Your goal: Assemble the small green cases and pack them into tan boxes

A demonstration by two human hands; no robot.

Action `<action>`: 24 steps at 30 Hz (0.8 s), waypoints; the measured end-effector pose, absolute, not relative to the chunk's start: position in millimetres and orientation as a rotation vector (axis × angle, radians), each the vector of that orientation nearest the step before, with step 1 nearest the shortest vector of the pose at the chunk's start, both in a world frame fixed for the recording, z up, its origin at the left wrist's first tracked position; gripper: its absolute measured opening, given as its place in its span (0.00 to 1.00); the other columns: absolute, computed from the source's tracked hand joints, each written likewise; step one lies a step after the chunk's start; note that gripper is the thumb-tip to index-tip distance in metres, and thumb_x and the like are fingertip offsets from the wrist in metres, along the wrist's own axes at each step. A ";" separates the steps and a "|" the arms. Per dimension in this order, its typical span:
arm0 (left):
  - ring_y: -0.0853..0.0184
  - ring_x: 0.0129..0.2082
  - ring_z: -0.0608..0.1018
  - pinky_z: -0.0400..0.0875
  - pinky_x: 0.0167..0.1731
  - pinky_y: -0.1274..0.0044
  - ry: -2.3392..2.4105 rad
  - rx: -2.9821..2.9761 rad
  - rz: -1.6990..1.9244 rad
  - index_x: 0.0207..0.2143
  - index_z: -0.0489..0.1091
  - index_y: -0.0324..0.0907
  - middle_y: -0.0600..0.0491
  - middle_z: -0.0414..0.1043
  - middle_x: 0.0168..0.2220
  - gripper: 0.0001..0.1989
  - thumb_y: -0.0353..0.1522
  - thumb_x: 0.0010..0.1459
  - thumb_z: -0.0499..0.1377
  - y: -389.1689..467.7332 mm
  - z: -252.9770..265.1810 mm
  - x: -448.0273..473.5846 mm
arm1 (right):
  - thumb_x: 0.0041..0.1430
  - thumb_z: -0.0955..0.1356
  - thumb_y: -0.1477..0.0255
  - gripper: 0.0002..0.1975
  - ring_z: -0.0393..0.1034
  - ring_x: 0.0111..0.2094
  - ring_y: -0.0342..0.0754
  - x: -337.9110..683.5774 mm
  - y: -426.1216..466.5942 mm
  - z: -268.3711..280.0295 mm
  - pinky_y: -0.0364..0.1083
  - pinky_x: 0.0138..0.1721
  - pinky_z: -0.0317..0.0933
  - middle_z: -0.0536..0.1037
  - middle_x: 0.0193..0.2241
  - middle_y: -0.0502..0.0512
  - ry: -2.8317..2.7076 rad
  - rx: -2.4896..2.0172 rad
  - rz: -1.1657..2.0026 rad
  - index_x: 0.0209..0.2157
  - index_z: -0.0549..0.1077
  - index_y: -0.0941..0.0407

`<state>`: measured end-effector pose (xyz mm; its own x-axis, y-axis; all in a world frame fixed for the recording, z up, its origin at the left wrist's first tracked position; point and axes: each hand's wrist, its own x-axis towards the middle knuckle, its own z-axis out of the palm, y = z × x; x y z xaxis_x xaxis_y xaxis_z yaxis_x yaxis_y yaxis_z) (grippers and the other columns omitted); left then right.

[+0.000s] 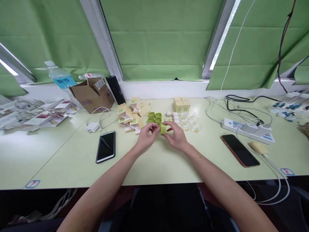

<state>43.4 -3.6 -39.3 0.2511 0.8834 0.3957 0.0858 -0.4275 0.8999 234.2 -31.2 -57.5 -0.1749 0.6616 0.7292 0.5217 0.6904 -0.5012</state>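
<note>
Between my hands, above the table's middle, is a small green plastic cup-like piece [163,129]. My right hand [177,137] grips it from the right with thumb and fingertips. My left hand [147,137] is closed in a pinch, its fingertips at the piece's left side. Just beyond my fingers stand several similar green pieces [151,115] in rows. Opened small cardboard boxes [125,111] lie in a heap to their left. To the right sit several clear rounded covers [195,127] with yellow centres and pale pink pieces [168,113].
Closed small boxes [181,104] stand at the back. Phones lie left [106,147] and right [239,150]. A white charger [93,127], a power strip [248,130] with cables, a brown carton [95,95], a black cylinder [115,89] and piled packages [41,118] surround the work area.
</note>
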 end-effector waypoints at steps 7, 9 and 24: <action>0.67 0.32 0.73 0.69 0.37 0.74 0.879 1.634 1.243 0.32 0.73 0.42 0.53 0.74 0.31 0.17 0.46 0.59 0.66 -3.2 -36.9 43.6 | 0.63 0.72 0.70 0.19 0.76 0.48 0.56 232.2 -33.2 -54.2 0.53 0.38 0.80 0.80 0.49 0.60 -1.822 -0.947 0.145 0.55 0.70 0.50; 0.67 0.32 0.73 0.68 0.36 0.74 0.877 1.584 1.249 0.32 0.73 0.42 0.54 0.73 0.30 0.18 0.47 0.58 0.67 -1.9 -36.6 42.7 | 0.63 0.72 0.70 0.19 0.76 0.46 0.56 232.1 -33.5 -53.8 0.53 0.37 0.80 0.80 0.48 0.59 -1.805 -0.974 0.142 0.55 0.70 0.50; 0.60 0.43 0.82 0.76 0.44 0.70 0.504 1.183 0.933 0.51 0.78 0.39 0.44 0.81 0.44 0.28 0.46 0.54 0.75 -1.8 -44.6 41.3 | 0.66 0.69 0.73 0.24 0.75 0.55 0.58 230.5 -34.4 -56.5 0.55 0.43 0.82 0.78 0.55 0.62 -1.845 -0.897 0.081 0.62 0.67 0.49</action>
